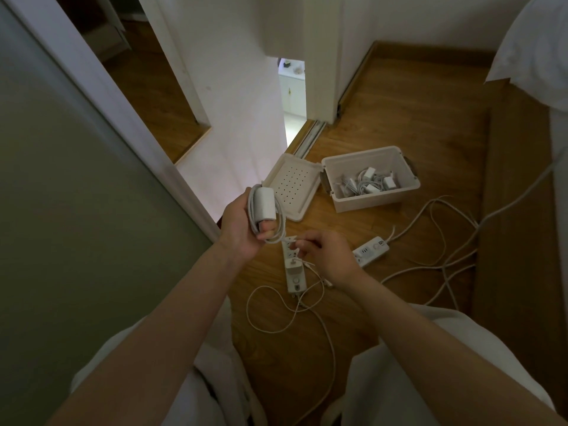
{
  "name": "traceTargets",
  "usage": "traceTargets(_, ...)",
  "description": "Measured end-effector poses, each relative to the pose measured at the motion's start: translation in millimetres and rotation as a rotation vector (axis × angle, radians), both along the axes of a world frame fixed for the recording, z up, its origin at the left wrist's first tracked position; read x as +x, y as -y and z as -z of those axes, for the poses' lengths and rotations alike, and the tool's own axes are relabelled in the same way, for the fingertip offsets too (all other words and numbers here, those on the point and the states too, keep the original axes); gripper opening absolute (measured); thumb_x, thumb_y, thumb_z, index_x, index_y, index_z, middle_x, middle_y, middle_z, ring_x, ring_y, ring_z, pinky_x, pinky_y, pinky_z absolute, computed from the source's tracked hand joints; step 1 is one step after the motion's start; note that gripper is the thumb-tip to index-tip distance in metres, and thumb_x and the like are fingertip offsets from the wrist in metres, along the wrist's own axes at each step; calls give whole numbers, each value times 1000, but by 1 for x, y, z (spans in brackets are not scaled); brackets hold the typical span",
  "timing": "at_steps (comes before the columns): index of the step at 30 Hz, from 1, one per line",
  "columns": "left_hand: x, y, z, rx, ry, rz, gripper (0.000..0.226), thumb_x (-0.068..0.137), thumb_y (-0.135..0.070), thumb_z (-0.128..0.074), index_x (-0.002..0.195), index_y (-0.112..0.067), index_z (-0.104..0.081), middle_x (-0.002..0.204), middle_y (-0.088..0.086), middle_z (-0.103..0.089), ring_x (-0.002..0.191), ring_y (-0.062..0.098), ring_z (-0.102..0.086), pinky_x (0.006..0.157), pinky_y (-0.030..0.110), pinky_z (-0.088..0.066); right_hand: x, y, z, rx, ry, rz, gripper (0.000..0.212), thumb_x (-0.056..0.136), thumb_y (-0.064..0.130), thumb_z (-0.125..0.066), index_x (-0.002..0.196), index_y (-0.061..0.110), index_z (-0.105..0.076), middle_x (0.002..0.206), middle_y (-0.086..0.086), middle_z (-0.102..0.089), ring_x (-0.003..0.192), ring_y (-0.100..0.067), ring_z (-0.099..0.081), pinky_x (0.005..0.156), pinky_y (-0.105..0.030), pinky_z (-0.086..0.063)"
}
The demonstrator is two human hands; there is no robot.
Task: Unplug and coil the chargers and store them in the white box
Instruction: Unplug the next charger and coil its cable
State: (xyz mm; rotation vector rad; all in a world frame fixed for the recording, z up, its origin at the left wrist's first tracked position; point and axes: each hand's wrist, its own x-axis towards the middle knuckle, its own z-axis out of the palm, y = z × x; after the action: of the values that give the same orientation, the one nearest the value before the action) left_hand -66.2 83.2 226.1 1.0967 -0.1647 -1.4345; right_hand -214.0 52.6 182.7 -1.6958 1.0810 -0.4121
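Mid-frame, your left hand (242, 226) clamps the light, rigid charger (266, 204), your right hand (327, 256) pinching its limp cable (278, 238): grip the brick, not the loops.

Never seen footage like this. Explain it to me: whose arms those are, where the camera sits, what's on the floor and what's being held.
There is no machine here: the two bare arms belong to a person, and the single picture comes from a wide-angle camera on their head, looking down. The left hand grips a white charger with its cable looped round it. The right hand pinches the cable end. On the wooden floor stands an open white box already holding several coiled chargers, its lid lying beside it. A near power strip, apparently with a charger still plugged in, and a second power strip to its right lie among loose white cables.
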Motion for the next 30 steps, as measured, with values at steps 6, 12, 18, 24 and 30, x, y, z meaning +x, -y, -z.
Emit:
traceTargets(6,9,-4,-6,-7,-127,-10,34,96,-34,-40,81,-7,-54,67,7,-51,35,9,-39,27,14,-28,-11,14,2,-103,-16,158,13,90,13,-59,89,11,-71,66,16,-55,63,5,-48,59,-2,-35)
traceTargets(12,9,-2,-3,65,142,-59,31,99,-40,-38,92,-14,-54,59,4,-54,35,8,-40,28,14,-28,-10,12,-5,-216,-148,-40,14,91,14,-58,100,15,-68,79,14,-56,71,3,-49,62,-8,-38)
traceTargets(18,-4,-2,2,89,226,-78,33,99,-41,-40,92,-15,-59,57,3,-54,37,7,-36,29,14,-25,-6,-19,-7,-392,-222,-501,26,91,27,-57,116,21,-54,106,4,-65,105,-8,-55,114,-30,-13)
traceTargets(24,0,-1,1,29,214,-33,37,99,-43,-37,89,-13,-57,53,1,-54,35,6,-37,28,14,-26,-9,-21,-21,-330,-76,-553,28,96,36,-45,91,15,-63,70,8,-55,60,-2,-48,58,-16,-37)
traceTargets(30,12,-5,-8,-54,20,191,40,100,-39,-33,91,-12,-61,68,6,-57,36,8,-39,30,14,-27,-22,3,-16,-285,-168,-471,35,96,40,-41,86,18,-67,67,4,-58,57,-6,-49,55,-19,-34)
